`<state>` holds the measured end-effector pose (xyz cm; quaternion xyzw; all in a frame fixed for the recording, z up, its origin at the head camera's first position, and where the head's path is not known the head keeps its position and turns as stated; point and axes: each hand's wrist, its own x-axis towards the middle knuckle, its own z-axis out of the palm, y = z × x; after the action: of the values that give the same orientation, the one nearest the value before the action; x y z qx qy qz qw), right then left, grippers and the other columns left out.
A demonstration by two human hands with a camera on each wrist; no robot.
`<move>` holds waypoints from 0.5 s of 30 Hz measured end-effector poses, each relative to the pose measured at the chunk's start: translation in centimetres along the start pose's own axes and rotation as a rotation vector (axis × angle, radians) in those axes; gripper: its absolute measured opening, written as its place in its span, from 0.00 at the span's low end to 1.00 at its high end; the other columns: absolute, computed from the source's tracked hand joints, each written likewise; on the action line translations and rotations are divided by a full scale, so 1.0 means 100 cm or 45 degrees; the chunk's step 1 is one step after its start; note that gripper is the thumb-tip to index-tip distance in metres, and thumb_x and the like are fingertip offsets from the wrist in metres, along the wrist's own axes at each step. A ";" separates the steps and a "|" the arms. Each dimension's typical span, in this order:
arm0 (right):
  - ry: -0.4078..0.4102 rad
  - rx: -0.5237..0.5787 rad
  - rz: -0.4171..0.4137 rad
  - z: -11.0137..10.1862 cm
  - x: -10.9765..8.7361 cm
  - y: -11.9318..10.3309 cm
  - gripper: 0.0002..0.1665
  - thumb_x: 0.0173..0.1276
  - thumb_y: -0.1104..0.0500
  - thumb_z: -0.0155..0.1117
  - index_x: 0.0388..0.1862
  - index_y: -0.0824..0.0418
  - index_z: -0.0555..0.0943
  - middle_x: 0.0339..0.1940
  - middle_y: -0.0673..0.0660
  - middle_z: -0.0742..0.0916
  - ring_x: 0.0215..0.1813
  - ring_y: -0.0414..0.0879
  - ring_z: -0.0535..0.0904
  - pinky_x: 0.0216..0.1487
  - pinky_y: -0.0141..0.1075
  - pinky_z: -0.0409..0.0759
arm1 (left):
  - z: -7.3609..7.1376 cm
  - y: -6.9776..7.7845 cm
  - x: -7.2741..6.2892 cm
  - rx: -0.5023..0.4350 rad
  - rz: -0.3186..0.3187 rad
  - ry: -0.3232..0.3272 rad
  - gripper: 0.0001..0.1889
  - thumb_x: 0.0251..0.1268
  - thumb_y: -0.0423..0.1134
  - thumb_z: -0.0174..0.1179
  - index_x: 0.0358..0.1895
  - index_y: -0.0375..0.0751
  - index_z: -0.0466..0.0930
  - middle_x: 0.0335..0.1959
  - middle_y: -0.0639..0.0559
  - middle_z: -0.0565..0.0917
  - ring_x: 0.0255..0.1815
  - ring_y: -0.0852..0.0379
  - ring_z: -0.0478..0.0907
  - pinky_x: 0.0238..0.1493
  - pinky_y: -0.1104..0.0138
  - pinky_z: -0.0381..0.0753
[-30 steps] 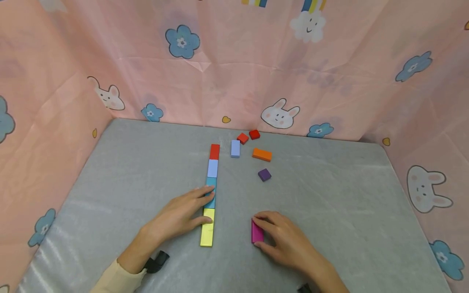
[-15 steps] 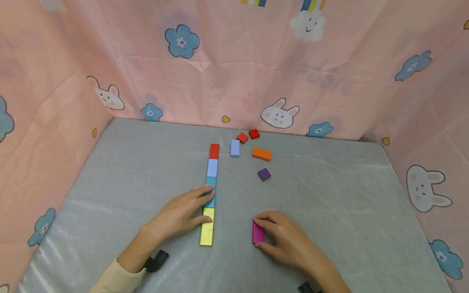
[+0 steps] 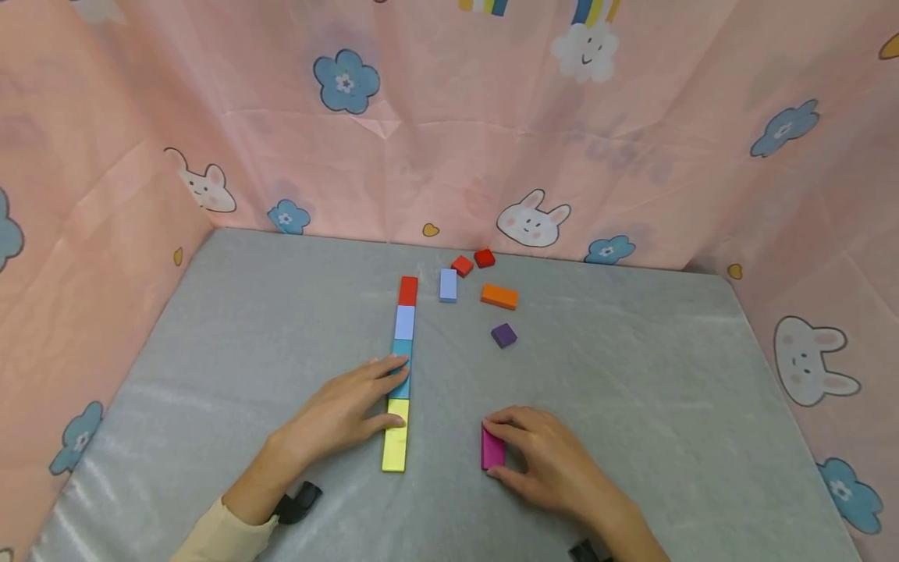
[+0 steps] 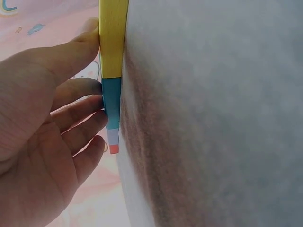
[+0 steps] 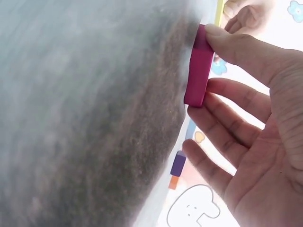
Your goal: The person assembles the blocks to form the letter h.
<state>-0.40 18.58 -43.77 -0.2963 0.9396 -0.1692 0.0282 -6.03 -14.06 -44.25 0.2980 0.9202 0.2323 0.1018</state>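
A straight row of blocks runs away from me in the head view: a yellow block [image 3: 395, 451] nearest, then a teal block [image 3: 403, 348], a light blue block [image 3: 404, 322] and a red block [image 3: 408, 291] at the far end. My left hand [image 3: 344, 406] rests on the row with extended fingers, thumb on the yellow block and fingertips on the teal one. To the right, my right hand [image 3: 551, 460] pinches a magenta block [image 3: 493, 453] by its two ends. In the right wrist view, the thumb sits on one end of the magenta block [image 5: 199, 75], fingertips at the other.
Beyond the right hand lie a purple block [image 3: 503, 336], an orange block [image 3: 499, 297], another light blue block [image 3: 448, 286] and two small red blocks, one [image 3: 462, 266] beside the other [image 3: 485, 258]. A pink printed curtain [image 3: 449, 140] borders the grey cloth surface [image 3: 632, 375].
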 end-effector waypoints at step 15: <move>-0.038 -0.010 0.018 0.000 0.001 0.000 0.34 0.61 0.45 0.83 0.63 0.56 0.87 0.61 0.47 0.88 0.62 0.44 0.84 0.65 0.48 0.85 | 0.000 -0.002 0.001 -0.010 -0.012 -0.007 0.39 0.68 0.50 0.73 0.78 0.37 0.71 0.83 0.45 0.68 0.83 0.42 0.67 0.82 0.49 0.69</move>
<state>-0.45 18.48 -43.78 -0.2922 0.9418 -0.1609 0.0425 -6.18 -14.11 -44.38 0.2941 0.9204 0.2346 0.1067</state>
